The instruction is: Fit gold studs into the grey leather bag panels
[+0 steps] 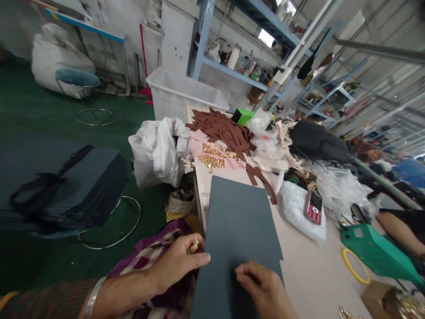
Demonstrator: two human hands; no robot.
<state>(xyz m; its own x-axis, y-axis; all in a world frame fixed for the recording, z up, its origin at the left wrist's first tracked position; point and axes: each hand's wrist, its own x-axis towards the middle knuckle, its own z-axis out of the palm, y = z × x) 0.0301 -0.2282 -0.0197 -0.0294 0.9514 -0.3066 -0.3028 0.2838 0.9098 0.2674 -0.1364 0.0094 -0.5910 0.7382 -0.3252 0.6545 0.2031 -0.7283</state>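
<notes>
A: Hands?
B: L hand (175, 266), bottom left of frame: curled, pinching a small gold piece (193, 247) btw thumb & fingers. Metal bangle (91, 297) on that wrist.
A: R hand?
B: R hand (262, 283), bottom centre: fingers loose, no grip, resting on a dark grey sheet (235, 230). Sheet lies on the pale table (315, 274), just right of the L hand.
A: Right beside them?
B: Purple plaid cloth (149, 252) under the L forearm. Right of the sheet, a red & black phone (314, 208) on a white bag (297, 212); further right, a green plastic piece (378, 252) & yellow ring (355, 266).
A: Further off?
B: Top centre, brown strips (222, 130) by gold trim (212, 155) on pink paper (199, 146). Left, stack of dark sheets (66, 186) on a stool. Far back, white bin (179, 91) & blue shelves (232, 73), upper centre. Right edge, someone else's forearm (398, 232) — not this person's.
</notes>
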